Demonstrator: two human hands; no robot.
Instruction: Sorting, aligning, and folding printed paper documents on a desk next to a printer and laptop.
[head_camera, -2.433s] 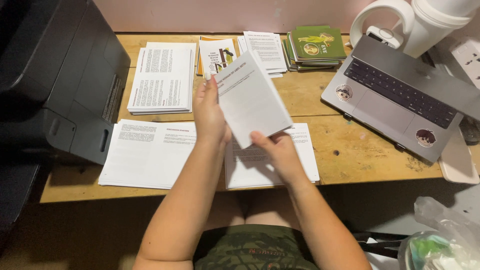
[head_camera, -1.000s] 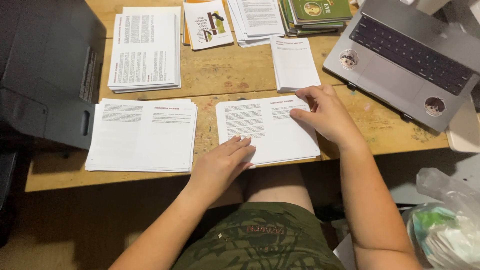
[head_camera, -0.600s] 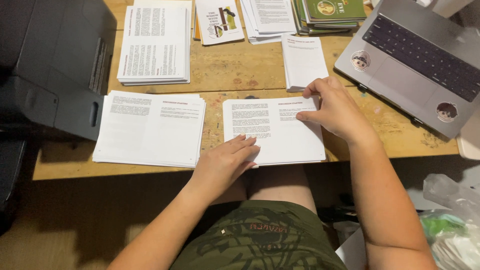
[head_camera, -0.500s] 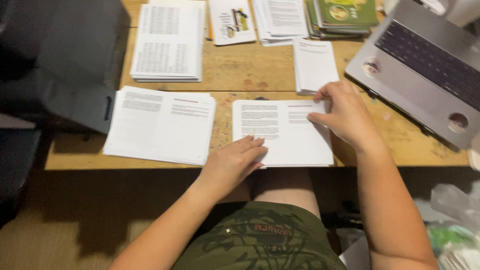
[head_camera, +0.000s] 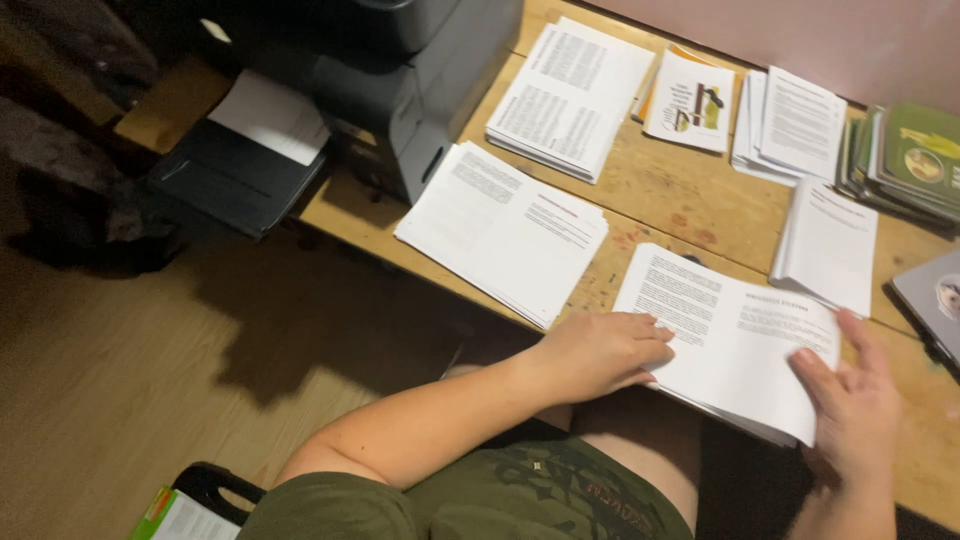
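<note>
Right now the stack of printed sheets (head_camera: 735, 335) lies at the near edge of the table (head_camera: 655, 190), its front corner hanging past the rim above the lap. The left hand (head_camera: 600, 350) presses flat on its left edge, fingers spread, gripping nothing; the right hand (head_camera: 850, 400) pinches the lower right corner of the top sheets. A lift there could likely drag the pile off the edge or fan it askew, since only the flat palm anchors it. The second stack (head_camera: 505, 230) lies apart, untouched.
</note>
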